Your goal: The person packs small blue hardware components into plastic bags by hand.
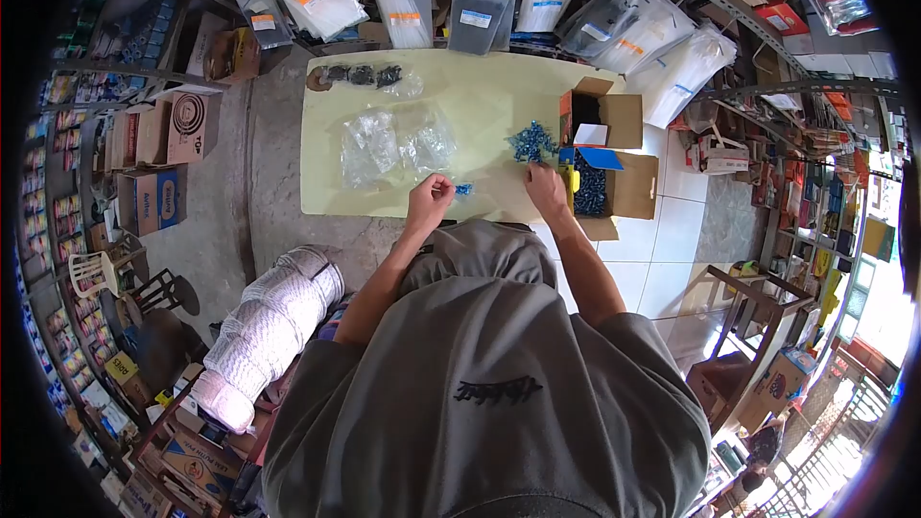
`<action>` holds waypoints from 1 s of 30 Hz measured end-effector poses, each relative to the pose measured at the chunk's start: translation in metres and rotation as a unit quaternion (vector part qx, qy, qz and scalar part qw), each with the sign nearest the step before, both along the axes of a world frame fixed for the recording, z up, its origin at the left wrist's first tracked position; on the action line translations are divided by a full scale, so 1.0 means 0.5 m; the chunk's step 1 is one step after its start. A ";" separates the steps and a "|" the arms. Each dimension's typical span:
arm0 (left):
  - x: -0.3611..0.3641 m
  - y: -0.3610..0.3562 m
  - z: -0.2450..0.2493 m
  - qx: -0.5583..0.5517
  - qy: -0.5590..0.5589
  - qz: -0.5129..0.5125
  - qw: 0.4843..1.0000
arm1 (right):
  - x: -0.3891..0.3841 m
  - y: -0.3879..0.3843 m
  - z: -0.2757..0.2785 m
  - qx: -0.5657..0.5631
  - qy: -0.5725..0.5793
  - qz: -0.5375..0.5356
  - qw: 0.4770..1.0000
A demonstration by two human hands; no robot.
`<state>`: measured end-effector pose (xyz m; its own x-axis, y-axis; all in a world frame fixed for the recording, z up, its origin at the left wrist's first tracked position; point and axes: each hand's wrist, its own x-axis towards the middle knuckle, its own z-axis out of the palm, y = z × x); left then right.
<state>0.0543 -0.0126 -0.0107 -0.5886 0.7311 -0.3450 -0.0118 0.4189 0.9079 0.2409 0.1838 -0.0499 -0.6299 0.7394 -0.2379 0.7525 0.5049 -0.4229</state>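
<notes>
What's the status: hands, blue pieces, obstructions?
Left hand beside small blue cluster. Right hand near larger blue pile. Open box close on the right; nothing visibly blocking either hand.

A wide head view looks forward and down onto the table (482,120).

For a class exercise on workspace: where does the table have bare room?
Bare table: the middle, between clear bags and blue pile, up to the far edge; also a narrow strip left of the bags. Crowded: the right end, with pile, right hand and two boxes.
</notes>
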 end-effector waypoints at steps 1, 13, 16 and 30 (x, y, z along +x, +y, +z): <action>0.000 0.000 0.000 0.000 0.001 0.001 1.000 | -0.003 -0.002 0.005 0.000 0.001 0.001 1.000; 0.002 0.000 -0.007 -0.007 -0.025 0.023 0.999 | -0.104 -0.096 0.189 -0.146 0.214 0.186 0.948; 0.002 0.002 -0.006 -0.014 -0.018 0.022 1.000 | -0.112 -0.102 0.194 -0.131 0.204 0.234 0.942; 0.004 -0.001 0.005 -0.004 -0.014 0.019 1.000 | -0.002 0.008 0.017 0.038 -0.019 0.001 0.999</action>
<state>0.0562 -0.0128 -0.0080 -0.6049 0.7062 -0.3679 -0.0537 0.4248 0.9037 0.2399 0.1880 -0.0414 -0.6229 0.7548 -0.2056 0.7662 0.5357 -0.3549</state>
